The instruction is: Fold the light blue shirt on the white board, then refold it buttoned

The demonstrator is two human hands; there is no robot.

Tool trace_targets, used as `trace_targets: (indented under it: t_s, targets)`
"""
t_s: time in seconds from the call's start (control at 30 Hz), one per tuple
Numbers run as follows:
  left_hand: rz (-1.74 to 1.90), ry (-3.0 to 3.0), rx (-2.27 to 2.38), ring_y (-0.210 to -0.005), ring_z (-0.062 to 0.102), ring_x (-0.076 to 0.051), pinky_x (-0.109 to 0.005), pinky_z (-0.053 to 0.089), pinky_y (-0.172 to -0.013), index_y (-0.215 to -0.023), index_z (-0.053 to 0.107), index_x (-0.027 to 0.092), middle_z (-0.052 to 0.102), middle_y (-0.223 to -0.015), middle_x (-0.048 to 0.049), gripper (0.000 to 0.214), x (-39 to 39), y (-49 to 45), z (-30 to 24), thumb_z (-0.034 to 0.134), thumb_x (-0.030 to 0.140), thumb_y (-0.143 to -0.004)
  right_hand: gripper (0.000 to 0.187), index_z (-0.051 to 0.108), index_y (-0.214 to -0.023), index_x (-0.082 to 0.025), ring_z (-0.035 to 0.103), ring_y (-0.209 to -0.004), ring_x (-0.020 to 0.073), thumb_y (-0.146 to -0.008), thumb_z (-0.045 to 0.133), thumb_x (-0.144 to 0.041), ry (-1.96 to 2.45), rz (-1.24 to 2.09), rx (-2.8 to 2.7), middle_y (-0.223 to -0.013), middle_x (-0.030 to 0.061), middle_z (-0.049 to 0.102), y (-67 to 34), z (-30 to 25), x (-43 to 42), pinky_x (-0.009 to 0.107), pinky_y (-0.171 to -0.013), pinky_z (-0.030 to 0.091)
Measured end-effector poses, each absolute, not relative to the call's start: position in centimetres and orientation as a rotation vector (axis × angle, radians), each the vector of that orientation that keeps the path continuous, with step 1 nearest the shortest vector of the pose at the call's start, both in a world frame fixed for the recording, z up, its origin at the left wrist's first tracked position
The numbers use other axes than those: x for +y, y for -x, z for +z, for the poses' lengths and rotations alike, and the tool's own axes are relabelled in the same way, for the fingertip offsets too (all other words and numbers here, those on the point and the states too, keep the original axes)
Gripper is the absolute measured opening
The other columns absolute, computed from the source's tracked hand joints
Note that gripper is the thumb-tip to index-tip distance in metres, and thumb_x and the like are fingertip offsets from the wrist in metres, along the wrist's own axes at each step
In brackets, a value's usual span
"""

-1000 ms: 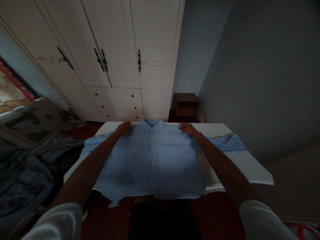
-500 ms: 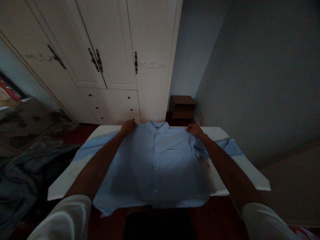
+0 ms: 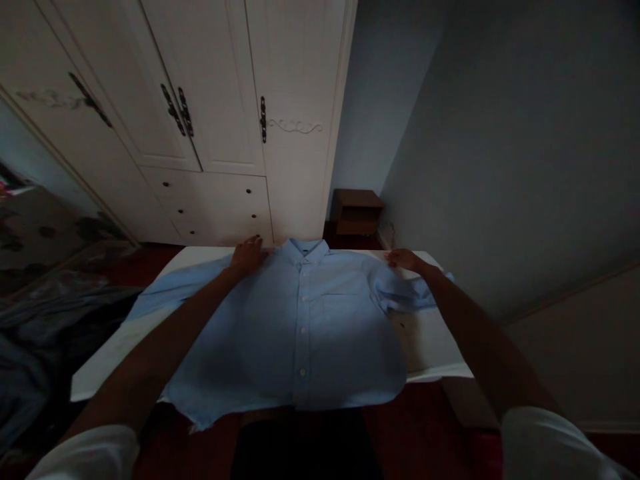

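Observation:
A light blue button-up shirt (image 3: 295, 327) lies face up on a white table (image 3: 430, 347), collar at the far edge, hem hanging over the near edge. My left hand (image 3: 247, 255) rests flat on the shirt's left shoulder beside the collar, fingers stretched out. My right hand (image 3: 403, 259) is at the right shoulder, fingers closed on the cloth. The right sleeve (image 3: 400, 293) is bunched up next to that hand. The left sleeve (image 3: 165, 287) lies spread out toward the table's left end.
A white wardrobe (image 3: 225, 120) with drawers stands behind the table. A small brown nightstand (image 3: 356, 211) sits in the corner by a grey wall (image 3: 500, 147). Dark bedding (image 3: 35, 347) lies at the left. The floor is dark red.
The right sleeve, earlier stretched out to the table's right end, is now drawn in and bunched by my right hand. My view has shifted left.

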State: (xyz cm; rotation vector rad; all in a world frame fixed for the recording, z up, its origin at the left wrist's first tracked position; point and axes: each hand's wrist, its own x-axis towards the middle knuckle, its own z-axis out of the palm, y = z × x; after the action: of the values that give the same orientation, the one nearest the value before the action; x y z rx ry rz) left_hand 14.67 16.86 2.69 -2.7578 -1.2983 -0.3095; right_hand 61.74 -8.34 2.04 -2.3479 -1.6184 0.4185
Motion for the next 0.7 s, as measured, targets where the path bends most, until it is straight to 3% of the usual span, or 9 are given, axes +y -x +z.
trace_targets:
  t_s: [0.17,0.4,0.53,0.7]
  targets:
    - [-0.283,2.977,-0.957,-0.147,0.019,-0.027,-0.044,0.020,-0.116,-0.147,0.034,0.015,0.027,-0.157,-0.0160,0.065,12.7,-18.2,0.7,0.028,0.055,-0.096,0.025,0.073,-0.072,-0.021,0.069,-0.091,0.0297,-0.081,0.064,-0.042,2.370,0.433,-1.595,-0.085,0.0093,0.075,-65.1,3.3,-14.7,0.040,-0.086,0.053]
    - [-0.100,3.038,-0.952,-0.147,0.018,-0.030,-0.049,0.014,-0.116,-0.151,0.029,0.016,0.019,-0.159,-0.0166,0.073,11.5,-19.0,-1.5,0.022,0.061,-0.094,0.028,0.075,-0.094,-0.022,0.065,-0.109,0.0297,-0.073,0.072,-0.039,2.426,0.376,-1.544,-0.114,0.0076,0.072,-66.8,2.1,-21.7,0.040,-0.097,0.050]
    - [-0.071,3.011,-0.949,-0.147,0.018,-0.030,-0.047,0.014,-0.117,-0.152,0.027,0.015,0.019,-0.159,-0.0162,0.075,11.8,-18.8,-1.5,0.020,0.062,-0.094,0.017,0.073,-0.091,-0.024,0.064,-0.109,0.0286,-0.081,0.063,-0.033,2.562,0.192,-1.430,-0.110,0.0056,0.073,-68.5,1.7,-22.7,0.043,-0.099,0.046]
    - [-0.075,2.995,-0.965,-0.148,0.017,-0.028,-0.046,0.014,-0.117,-0.152,0.027,0.017,0.019,-0.160,-0.0142,0.075,11.6,-19.0,-1.4,0.019,0.063,-0.094,0.026,0.071,-0.090,-0.024,0.065,-0.103,0.0282,-0.089,0.050,-0.038,2.689,0.086,-1.321,-0.104,0.0064,0.073,-71.3,2.7,-22.7,0.047,-0.097,0.043]
